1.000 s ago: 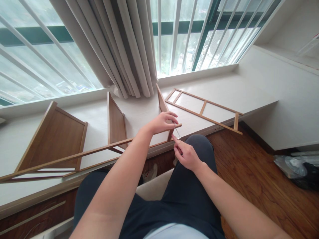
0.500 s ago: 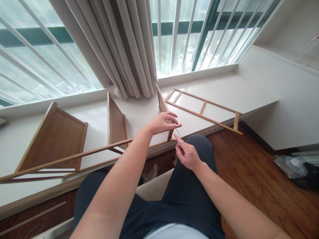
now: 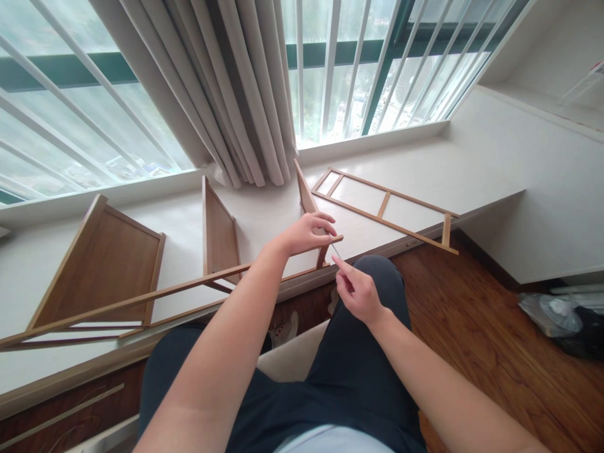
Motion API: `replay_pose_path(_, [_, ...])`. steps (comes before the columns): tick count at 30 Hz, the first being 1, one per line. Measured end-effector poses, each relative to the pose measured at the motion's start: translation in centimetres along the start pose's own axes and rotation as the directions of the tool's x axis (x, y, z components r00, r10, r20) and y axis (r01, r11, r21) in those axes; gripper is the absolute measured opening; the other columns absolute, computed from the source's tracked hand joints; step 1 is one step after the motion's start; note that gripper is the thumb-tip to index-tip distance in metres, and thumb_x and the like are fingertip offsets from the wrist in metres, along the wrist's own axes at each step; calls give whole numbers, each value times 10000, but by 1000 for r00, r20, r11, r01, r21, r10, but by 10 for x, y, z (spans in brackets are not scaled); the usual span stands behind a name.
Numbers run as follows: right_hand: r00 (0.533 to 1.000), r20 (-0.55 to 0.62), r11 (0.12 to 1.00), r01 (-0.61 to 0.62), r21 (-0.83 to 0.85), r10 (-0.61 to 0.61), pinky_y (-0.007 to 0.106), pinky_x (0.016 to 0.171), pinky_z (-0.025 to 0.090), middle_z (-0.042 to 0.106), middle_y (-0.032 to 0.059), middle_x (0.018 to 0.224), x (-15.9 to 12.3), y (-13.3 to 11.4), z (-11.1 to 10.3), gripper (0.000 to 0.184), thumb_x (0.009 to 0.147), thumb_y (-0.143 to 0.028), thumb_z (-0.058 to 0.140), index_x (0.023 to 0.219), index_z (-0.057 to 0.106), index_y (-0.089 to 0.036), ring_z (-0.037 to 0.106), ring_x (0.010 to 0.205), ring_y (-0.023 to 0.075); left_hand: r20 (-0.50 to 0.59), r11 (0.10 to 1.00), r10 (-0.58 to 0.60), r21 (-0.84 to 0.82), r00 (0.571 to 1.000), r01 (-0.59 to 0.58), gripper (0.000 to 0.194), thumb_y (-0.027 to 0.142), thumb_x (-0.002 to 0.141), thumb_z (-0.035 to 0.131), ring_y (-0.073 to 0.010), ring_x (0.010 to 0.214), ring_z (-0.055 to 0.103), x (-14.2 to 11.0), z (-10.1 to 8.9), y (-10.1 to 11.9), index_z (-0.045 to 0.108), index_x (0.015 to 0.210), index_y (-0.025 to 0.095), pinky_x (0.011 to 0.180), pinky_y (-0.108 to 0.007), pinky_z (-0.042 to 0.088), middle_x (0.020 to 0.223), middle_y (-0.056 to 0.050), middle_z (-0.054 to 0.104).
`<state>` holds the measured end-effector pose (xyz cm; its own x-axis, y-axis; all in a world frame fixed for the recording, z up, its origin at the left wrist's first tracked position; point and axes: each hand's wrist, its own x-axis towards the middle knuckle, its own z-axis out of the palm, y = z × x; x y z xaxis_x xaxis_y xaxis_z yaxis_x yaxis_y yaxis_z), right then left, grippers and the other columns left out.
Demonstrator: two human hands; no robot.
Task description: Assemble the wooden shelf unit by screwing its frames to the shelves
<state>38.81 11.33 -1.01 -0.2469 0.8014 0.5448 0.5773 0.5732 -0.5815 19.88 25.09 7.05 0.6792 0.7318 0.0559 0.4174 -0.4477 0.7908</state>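
Note:
A wooden shelf frame (image 3: 182, 285) lies along the sill, with brown panels (image 3: 106, 261) standing up from it. My left hand (image 3: 309, 231) is closed over the right end of its near rail, thumb and fingers around the wood. A thin metal hex key (image 3: 335, 250) slants between that rail end and my right hand (image 3: 356, 290). The right index finger stretches along the key, and the other fingers are curled. My right palm hides the lower part of the key. The screw or hole at its tip is too small to see.
A second ladder-like wooden frame (image 3: 384, 206) lies flat on the white sill (image 3: 472, 167), its near end past the edge. Grey curtains (image 3: 212, 88) hang before the barred window. Plastic bags (image 3: 552, 314) sit on the wooden floor at right.
My right hand has shifted very slightly to the right and down, and more of the hex key shows. My left hand keeps its place on the rail.

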Motion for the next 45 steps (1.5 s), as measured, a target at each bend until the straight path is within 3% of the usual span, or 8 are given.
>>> replay_pose_path(5, [994,-99,998,-44,-38,40,346,792,586,681,100,1032,4,0,0,471,993,-174,470,1450,570,-233,647,831,187,-8,1000,-4,-10,1000,3,300,483,876,677,-236,1117,635,0,1,0,810,976,233,1075,-383,485,1370,-78,619])
replay_pose_path(9, [994,-95,997,-65,-46,60,365,840,596,664,120,1121,4,2,1,455,986,-176,482,1425,588,-226,664,926,204,-9,1000,-5,-19,1000,5,294,475,872,682,-238,1124,633,0,1,2,808,972,228,1073,-383,486,1368,-80,622])
replay_pose_path(28, [985,-101,990,-141,-29,137,341,744,549,637,71,895,3,5,1,424,1003,-216,458,1403,598,-210,561,720,176,-9,1000,-2,-9,1000,2,312,502,873,682,-233,1117,633,1,1,-1,812,985,242,1076,-375,481,1367,-71,621])
replay_pose_path(35, [983,-99,987,-156,-27,152,336,745,537,639,62,872,3,4,1,400,1006,-219,462,1371,626,-203,557,717,170,-9,1000,3,-10,1000,-3,327,514,870,684,-234,1107,635,1,1,-2,811,988,236,1070,-377,483,1368,-76,621])
replay_pose_path(45, [989,-67,989,-139,-45,135,321,780,540,696,89,993,2,6,4,376,996,-180,465,1326,645,-183,646,839,187,-12,1000,-6,-22,1000,5,323,504,875,679,-236,1111,638,0,1,1,810,973,225,1073,-376,481,1363,-86,624])
